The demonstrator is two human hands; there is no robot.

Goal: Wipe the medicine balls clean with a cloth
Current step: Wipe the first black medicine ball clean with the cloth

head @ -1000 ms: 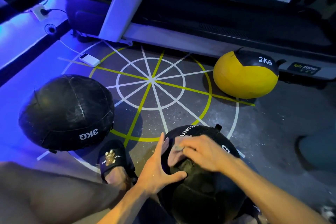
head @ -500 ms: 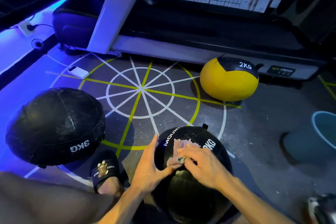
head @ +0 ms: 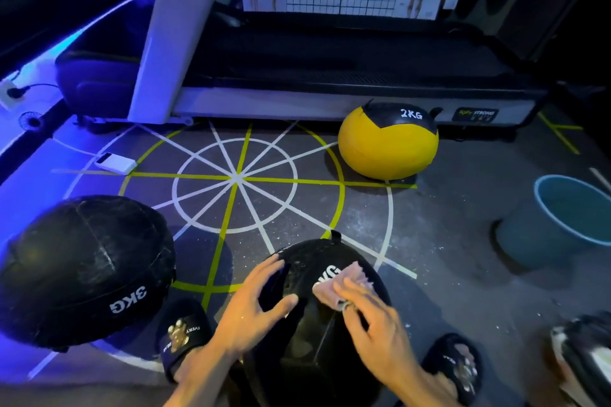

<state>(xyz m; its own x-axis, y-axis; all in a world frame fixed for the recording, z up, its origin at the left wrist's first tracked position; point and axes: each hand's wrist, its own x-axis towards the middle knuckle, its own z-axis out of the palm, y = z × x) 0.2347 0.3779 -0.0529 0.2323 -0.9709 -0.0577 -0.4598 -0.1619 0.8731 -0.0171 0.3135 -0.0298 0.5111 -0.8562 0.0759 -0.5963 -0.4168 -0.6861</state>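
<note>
Off to the right, a blue plastic basin [head: 568, 218] sits on the floor; whether anything is in it I can't tell from here. Front and centre, the black medicine ball [head: 314, 324] rests on the floor between the person's two slippered feet, right under both hands. The left hand [head: 254, 311] is spread wide, fingers straight, palm against the ball's left side. The right hand [head: 373, 320] lies flat over a pale pink cloth [head: 344, 284], pressing it onto the ball's top beside the white weight lettering. On the left, just beside the left slipper [head: 182, 334], sits a bigger black 3KG ball [head: 82, 271]. A yellow 2KG ball [head: 388, 145] sits well apart, against the treadmill [head: 330, 82].
</note>
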